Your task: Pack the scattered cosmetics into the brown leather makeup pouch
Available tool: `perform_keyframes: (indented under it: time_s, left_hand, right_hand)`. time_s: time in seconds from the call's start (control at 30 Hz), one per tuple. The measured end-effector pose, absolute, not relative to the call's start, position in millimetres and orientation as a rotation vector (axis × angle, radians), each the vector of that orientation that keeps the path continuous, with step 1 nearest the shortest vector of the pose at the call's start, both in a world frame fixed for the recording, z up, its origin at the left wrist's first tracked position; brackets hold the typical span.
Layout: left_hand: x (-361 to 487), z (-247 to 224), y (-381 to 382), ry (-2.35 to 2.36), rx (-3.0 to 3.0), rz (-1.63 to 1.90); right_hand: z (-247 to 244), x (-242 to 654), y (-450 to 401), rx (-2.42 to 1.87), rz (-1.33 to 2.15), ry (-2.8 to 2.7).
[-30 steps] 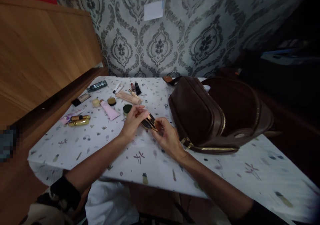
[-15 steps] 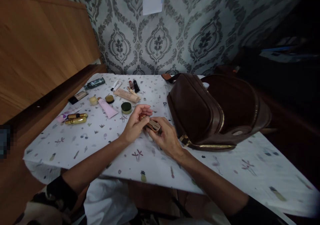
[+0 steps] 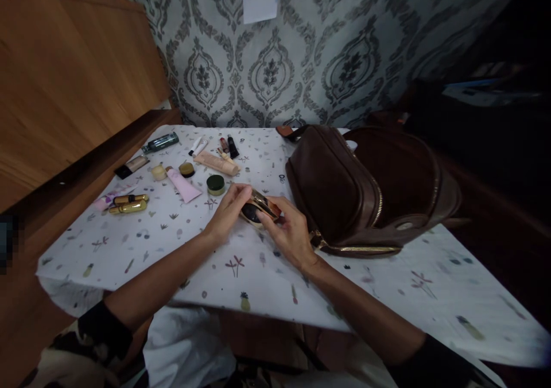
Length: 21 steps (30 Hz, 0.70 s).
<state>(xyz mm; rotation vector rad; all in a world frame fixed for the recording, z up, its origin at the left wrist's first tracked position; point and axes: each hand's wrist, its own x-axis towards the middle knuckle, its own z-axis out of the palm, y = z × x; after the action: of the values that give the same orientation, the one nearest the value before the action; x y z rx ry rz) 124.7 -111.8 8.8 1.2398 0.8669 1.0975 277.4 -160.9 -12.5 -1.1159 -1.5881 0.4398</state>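
A small gold compact-like case (image 3: 259,205) with a dark inner face is held between both hands over the middle of the table, seemingly opened. My left hand (image 3: 228,213) grips its left end, thumb on top. My right hand (image 3: 289,227) has its fingers around the right end, thumb on the near dark part. Just behind my left hand stands a round jar with a dark green lid (image 3: 216,184). The large brown leather bag (image 3: 331,187) lies unzipped to the right of my right hand.
Several cosmetics lie at the back left, among them a pink tube (image 3: 183,185), a beige tube (image 3: 216,163), gold tubes (image 3: 128,206) and a dark bottle (image 3: 160,142). A wooden cabinet (image 3: 77,61) borders the table's left side; patterned wallpaper rises behind.
The gold case has been tilted and now shows its dark inner face. My left fingers, raised before, have closed on it. The whole view has shifted slightly.
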Motion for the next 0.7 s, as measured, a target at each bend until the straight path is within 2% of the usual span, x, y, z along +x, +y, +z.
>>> perform_keyframes:
  time_s: [0.3, 0.5, 0.7]
  left_hand:
    - [122.5, 12.5, -109.6, 0.812, 1.127, 1.097]
    - [120.3, 3.8, -105.5, 0.651, 1.215, 1.121]
    - [119.6, 4.3, -106.3, 0.593, 1.232, 1.085]
  right_hand:
    - [-22.8, 275.4, -153.7, -1.107, 0.562, -1.543]
    - [-16.8, 277.9, -156.4, -1.243, 0.477, -1.572]
    - [-10.7, 277.8, -160.9, -1.197, 0.414, -1.652]
